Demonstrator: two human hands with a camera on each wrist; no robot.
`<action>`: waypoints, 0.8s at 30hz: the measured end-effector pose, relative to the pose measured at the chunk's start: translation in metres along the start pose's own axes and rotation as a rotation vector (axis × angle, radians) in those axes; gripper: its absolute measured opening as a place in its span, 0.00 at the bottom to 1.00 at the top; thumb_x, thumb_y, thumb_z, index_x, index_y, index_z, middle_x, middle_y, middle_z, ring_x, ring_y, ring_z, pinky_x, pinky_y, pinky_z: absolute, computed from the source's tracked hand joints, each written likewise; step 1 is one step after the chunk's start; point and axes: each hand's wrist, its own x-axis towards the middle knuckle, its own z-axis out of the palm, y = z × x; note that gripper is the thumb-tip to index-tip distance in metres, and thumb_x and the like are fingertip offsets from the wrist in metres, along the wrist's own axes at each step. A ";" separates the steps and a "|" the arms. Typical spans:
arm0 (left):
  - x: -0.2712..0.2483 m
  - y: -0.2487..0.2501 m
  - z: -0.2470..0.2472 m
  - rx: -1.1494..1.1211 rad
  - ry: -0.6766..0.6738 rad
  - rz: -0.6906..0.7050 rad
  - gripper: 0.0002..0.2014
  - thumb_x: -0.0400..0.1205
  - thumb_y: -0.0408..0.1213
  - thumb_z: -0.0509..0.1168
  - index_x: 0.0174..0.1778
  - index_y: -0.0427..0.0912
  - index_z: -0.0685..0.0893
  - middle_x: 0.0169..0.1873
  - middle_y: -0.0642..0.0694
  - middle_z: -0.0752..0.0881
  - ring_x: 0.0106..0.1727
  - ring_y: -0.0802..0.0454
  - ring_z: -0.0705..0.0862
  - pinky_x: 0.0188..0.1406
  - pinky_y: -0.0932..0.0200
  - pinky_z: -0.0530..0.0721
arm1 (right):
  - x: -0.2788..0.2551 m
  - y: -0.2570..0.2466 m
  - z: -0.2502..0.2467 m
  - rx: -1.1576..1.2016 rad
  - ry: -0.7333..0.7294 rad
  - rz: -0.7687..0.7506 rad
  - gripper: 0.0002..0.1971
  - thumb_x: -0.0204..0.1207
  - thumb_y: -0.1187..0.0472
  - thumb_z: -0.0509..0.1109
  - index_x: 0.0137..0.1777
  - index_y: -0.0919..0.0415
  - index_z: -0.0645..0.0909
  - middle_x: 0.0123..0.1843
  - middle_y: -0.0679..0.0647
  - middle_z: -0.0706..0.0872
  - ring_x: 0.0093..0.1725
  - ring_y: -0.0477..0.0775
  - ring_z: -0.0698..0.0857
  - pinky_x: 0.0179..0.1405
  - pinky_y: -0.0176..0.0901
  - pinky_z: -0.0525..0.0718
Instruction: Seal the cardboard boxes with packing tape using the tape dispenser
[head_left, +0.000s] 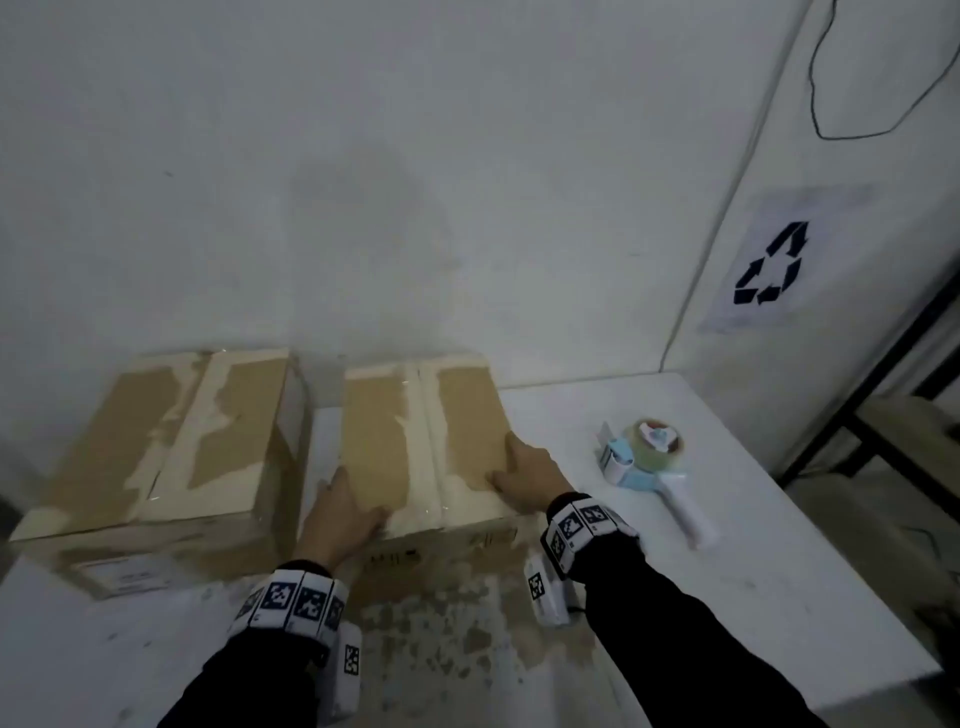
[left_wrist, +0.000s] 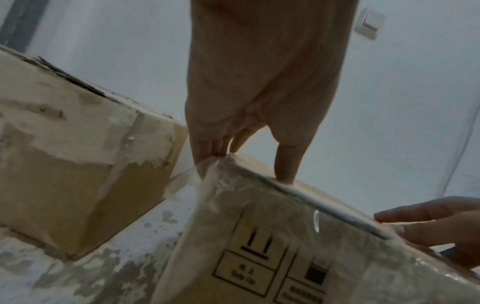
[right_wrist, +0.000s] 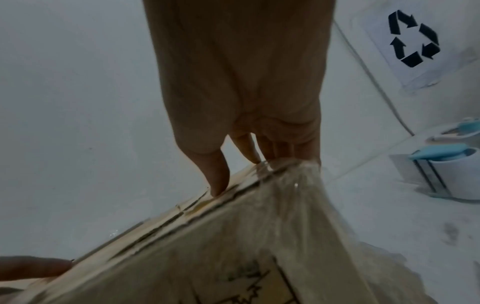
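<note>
Two closed cardboard boxes with torn, peeled tops stand on the white table (head_left: 779, 582). The right box (head_left: 421, 441) has clear tape down its middle seam. My left hand (head_left: 348, 512) lies flat on its near-left corner, and my right hand (head_left: 519, 475) lies flat on its near-right corner. In the left wrist view the left hand (left_wrist: 246, 164) has straight fingers over the box (left_wrist: 272, 246) edge, thumb on the top rim. The right hand (right_wrist: 246, 174) presses the box (right_wrist: 207, 257) the same way. The tape dispenser (head_left: 649, 462) lies on the table right of the box, untouched.
The left box (head_left: 171, 457) stands close beside the right one, against the back wall. A recycling sign (head_left: 769, 265) hangs on the right wall. A black metal frame (head_left: 883, 415) stands past the table's right edge. Worn patches mark the table's near side.
</note>
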 end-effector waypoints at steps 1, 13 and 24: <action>-0.003 -0.001 0.002 -0.004 0.004 0.009 0.40 0.78 0.44 0.69 0.79 0.35 0.54 0.75 0.34 0.66 0.73 0.36 0.70 0.67 0.47 0.74 | -0.005 0.003 0.000 -0.005 0.003 -0.005 0.27 0.80 0.52 0.66 0.74 0.63 0.65 0.71 0.64 0.77 0.66 0.66 0.79 0.61 0.49 0.77; -0.030 0.026 0.018 0.015 0.024 -0.027 0.40 0.75 0.41 0.70 0.78 0.34 0.56 0.77 0.32 0.59 0.74 0.35 0.65 0.67 0.45 0.72 | -0.037 0.052 -0.002 0.271 0.125 0.055 0.33 0.82 0.41 0.59 0.82 0.58 0.63 0.74 0.62 0.78 0.72 0.62 0.77 0.69 0.50 0.74; -0.022 0.190 0.086 -0.099 0.013 0.382 0.25 0.80 0.45 0.66 0.73 0.49 0.69 0.74 0.45 0.65 0.72 0.48 0.69 0.65 0.59 0.67 | 0.026 0.209 -0.063 -0.110 0.165 0.511 0.25 0.81 0.56 0.61 0.76 0.62 0.65 0.74 0.64 0.72 0.74 0.65 0.71 0.70 0.53 0.72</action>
